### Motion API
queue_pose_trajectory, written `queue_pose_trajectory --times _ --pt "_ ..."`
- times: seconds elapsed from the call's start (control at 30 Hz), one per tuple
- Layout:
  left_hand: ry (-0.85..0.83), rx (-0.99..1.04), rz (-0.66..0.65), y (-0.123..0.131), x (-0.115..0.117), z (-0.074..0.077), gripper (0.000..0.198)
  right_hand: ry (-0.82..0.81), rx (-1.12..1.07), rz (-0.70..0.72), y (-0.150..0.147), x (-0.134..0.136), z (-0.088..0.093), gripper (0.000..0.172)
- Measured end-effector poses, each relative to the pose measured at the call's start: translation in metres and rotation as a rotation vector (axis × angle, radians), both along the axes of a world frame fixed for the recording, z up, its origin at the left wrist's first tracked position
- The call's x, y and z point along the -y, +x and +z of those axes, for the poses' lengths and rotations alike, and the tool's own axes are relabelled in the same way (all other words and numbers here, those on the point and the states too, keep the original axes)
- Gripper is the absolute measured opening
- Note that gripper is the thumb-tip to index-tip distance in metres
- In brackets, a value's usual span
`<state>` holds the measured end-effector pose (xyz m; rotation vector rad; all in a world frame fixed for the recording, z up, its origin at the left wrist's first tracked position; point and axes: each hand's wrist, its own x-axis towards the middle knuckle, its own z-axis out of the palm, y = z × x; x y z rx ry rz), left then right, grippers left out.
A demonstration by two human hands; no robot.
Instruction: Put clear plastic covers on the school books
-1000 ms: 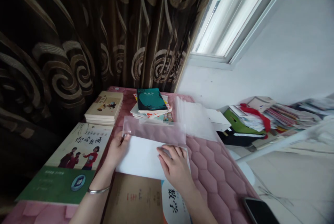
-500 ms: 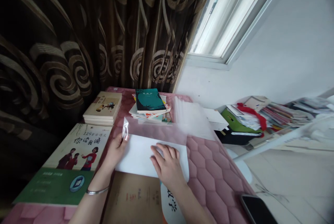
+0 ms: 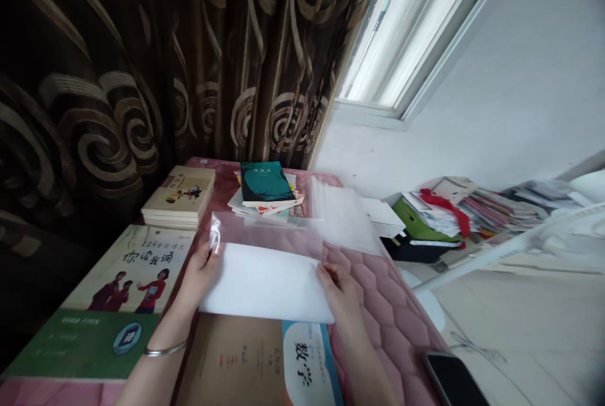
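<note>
A clear plastic book cover [image 3: 269, 236] lies across the middle, and a smooth white sheet [image 3: 265, 283] covers its near part. My left hand [image 3: 203, 270] is closed on the left edge, thumb on top, where the clear plastic bends up. At the right edge my right hand [image 3: 343, 295] has its fingers curled around the white sheet's side. Just below the sheet is a brown and blue textbook [image 3: 246, 362], its upper part hidden under the sheet. A silver bangle [image 3: 165, 350] circles my left wrist.
Left of my arm lies a large green and white book [image 3: 108, 305], with a stack of beige books [image 3: 179, 195] behind it. A teal book [image 3: 265, 182] tops another pile. More clear covers [image 3: 345, 214] lie at the right. A phone [image 3: 454, 377] rests near the pink padded surface's [image 3: 392, 324] edge.
My right hand has moved from lying on the white sheet to its right edge and curled around it. More of the blue textbook corner shows. My left hand keeps its hold.
</note>
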<state>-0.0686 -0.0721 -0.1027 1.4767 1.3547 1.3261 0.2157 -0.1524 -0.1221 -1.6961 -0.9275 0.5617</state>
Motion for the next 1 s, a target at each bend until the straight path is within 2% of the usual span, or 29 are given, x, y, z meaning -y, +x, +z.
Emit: queue_pose_trajectory --times 0.2,0.27,0.37,0.53,0.77,1.0 --pt "0.003 0.012 -0.003 -0.001 0.000 0.000 0.030 0.068 -0.132 -0.048 -0.004 0.000 0.008 0.036" --pt "0.006 0.028 0.001 -0.001 -0.001 -0.002 0.030 0.043 -0.182 -0.077 -0.004 0.001 0.010 0.036" --pt "0.017 0.051 0.006 -0.001 -0.001 -0.005 0.031 -0.034 -0.232 -0.047 -0.001 0.004 0.009 0.035" --pt "0.012 0.056 0.008 -0.001 -0.002 -0.006 0.028 -0.079 -0.200 -0.009 0.006 0.006 0.011 0.038" --pt "-0.018 0.068 -0.010 -0.001 0.003 0.005 0.026 0.019 -0.103 -0.029 0.006 0.005 0.019 0.041" --pt "-0.052 0.076 -0.048 -0.001 0.006 0.009 0.027 0.031 -0.216 -0.020 0.002 0.005 0.016 0.043"
